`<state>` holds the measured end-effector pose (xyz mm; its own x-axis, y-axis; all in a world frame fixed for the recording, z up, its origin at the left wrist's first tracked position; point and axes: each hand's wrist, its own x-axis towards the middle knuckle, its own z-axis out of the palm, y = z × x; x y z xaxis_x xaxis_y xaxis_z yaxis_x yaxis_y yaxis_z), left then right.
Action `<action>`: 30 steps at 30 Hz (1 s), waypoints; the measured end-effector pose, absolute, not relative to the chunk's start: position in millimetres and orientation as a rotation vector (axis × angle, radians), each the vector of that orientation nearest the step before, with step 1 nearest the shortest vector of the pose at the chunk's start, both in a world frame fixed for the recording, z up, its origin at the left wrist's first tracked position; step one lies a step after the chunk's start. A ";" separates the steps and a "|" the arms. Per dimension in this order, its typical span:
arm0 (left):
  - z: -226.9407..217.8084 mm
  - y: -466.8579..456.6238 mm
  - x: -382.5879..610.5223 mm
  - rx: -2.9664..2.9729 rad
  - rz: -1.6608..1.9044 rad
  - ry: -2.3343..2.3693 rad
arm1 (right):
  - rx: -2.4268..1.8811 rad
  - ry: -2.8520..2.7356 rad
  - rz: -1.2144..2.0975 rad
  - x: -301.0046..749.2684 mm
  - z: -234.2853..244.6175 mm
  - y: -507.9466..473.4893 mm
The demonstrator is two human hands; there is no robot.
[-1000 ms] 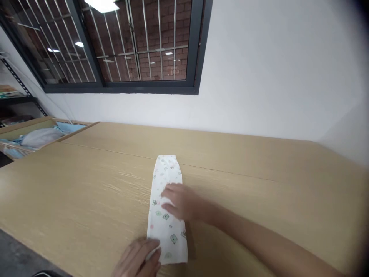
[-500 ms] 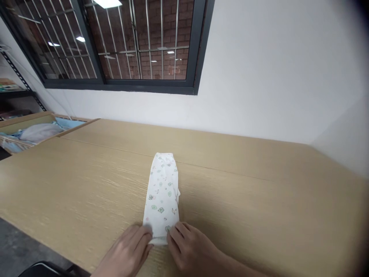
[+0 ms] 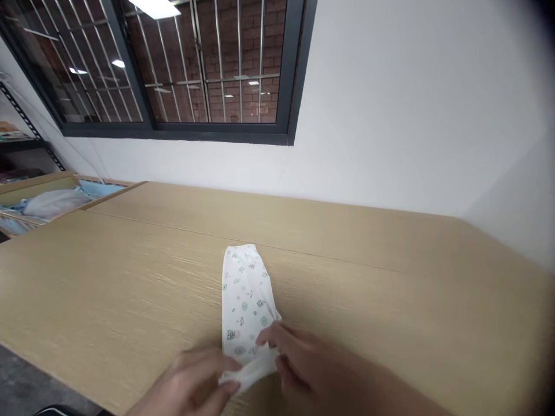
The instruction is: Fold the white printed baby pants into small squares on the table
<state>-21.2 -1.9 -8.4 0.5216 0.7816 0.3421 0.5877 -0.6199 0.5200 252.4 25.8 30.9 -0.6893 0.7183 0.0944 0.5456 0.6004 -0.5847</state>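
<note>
A small pair of white pants, folded lengthwise and printed with little green and grey figures, lies on the wooden table. Its narrow end points away from me, and its wide near end is turned up in a fold. My left hand pinches the left corner of that fold between thumb and fingers. At the right side of the same fold, my right hand grips the cloth, its index finger reaching over the top. Both hands are somewhat blurred, and the right fingertips are partly hidden.
The wooden table has a seam running across it and meets a white wall at the back. A barred window is above. At the far left, a wooden bin holds blue and pale cloth. A dark chair shows low left.
The pants have slid closer to me, and their far end has tilted left. Their near end has been lifted and turned up, with my right hand moving over it.
</note>
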 end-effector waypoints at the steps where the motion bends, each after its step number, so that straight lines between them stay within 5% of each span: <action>1: -4.6 7.2 -21.1 2.382 0.864 1.178 | -1.023 -2.488 0.783 253.3 38.2 35.5; 9: 28.3 131.6 -12.1 2.217 0.850 1.439 | -1.137 -2.099 0.762 228.1 27.5 167.5; 18: -19.7 227.8 -0.7 2.332 0.650 1.802 | -1.348 -2.147 0.554 194.0 -38.5 260.7; 24: -19.9 163.7 30.5 2.491 0.578 1.912 | -1.298 -2.152 0.370 192.5 -28.5 243.1; 30: -61.3 59.9 64.9 2.805 0.479 1.786 | -0.672 -2.624 0.456 179.2 -4.0 171.3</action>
<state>64.9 59.9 -61.3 0.4012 0.8464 0.3502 0.9080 -0.4179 -0.0303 179.2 171.3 -4.0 -0.8078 0.5135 0.2896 0.3857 0.8318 -0.3991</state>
